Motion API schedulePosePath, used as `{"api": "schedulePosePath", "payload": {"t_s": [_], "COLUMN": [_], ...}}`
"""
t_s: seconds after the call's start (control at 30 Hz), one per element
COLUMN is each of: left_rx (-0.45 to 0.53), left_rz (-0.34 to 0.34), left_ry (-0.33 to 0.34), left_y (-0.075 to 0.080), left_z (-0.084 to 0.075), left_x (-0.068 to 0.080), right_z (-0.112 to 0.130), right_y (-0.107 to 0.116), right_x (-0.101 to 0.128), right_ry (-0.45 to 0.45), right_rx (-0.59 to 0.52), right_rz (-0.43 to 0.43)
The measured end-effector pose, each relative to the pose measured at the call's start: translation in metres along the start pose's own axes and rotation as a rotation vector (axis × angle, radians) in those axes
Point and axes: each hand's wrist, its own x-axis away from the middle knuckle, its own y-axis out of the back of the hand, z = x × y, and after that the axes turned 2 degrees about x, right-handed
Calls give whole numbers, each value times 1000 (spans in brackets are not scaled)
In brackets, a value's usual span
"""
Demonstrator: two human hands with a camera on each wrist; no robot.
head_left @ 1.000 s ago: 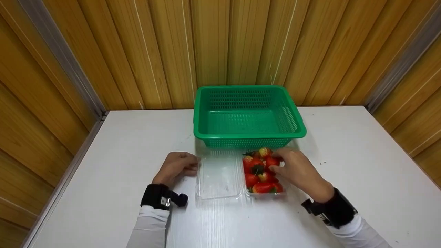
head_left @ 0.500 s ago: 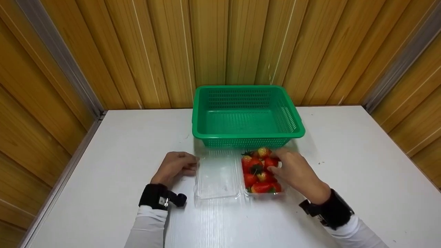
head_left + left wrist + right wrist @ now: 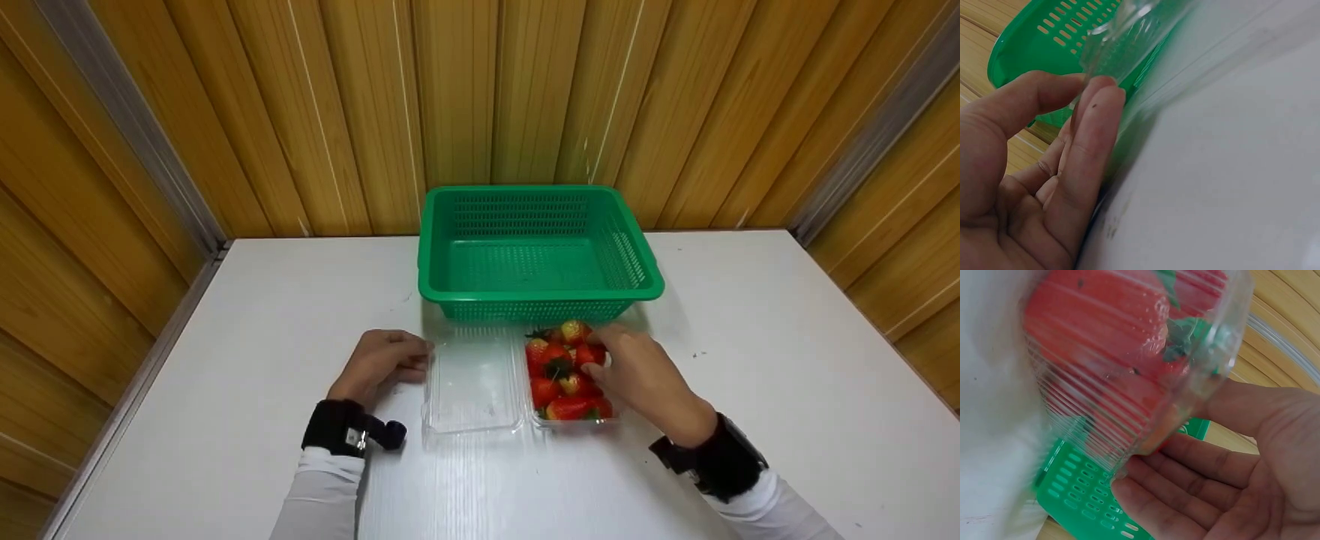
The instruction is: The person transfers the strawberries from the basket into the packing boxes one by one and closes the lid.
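A clear plastic clamshell box lies unfolded on the white table. Its lid (image 3: 476, 382) is on the left; its tray (image 3: 574, 424) on the right is filled with several red strawberries (image 3: 556, 360), some pale-tipped with green leaves. My left hand (image 3: 382, 364) pinches the lid's left edge between thumb and fingers, plainest in the left wrist view. My right hand (image 3: 637, 371) reaches over the tray's right rim, thumb and forefinger around a strawberry (image 3: 589, 354) there. In the right wrist view the tray wall hides the thumb tip, and the other fingers (image 3: 1151, 500) lie by the wall.
A green perforated basket (image 3: 540, 296) stands right behind the clamshell, with nothing in it. Wood-patterned panels (image 3: 457, 97) rise behind the table (image 3: 300, 285) and at both sides. Black wrist straps with small cameras sit on both wrists.
The head view has shifted very slightly. Both hands, the clamshell, the strawberries and the basket keep their places, with only a tiny movement of the right wrist.
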Motion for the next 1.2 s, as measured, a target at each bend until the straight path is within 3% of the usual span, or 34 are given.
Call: {"api": "schedulePosePath", "payload": {"t_s": [1.2], "left_rx": [-58], "left_rz": [-6], "left_ry": [-8], "left_y": [1], "left_z": [0], "left_x": [-1], "right_z": [2], "right_y": [-1], "right_x": [2], "right_ry": [-15], "right_rx": [0], "right_rz": [15]}}
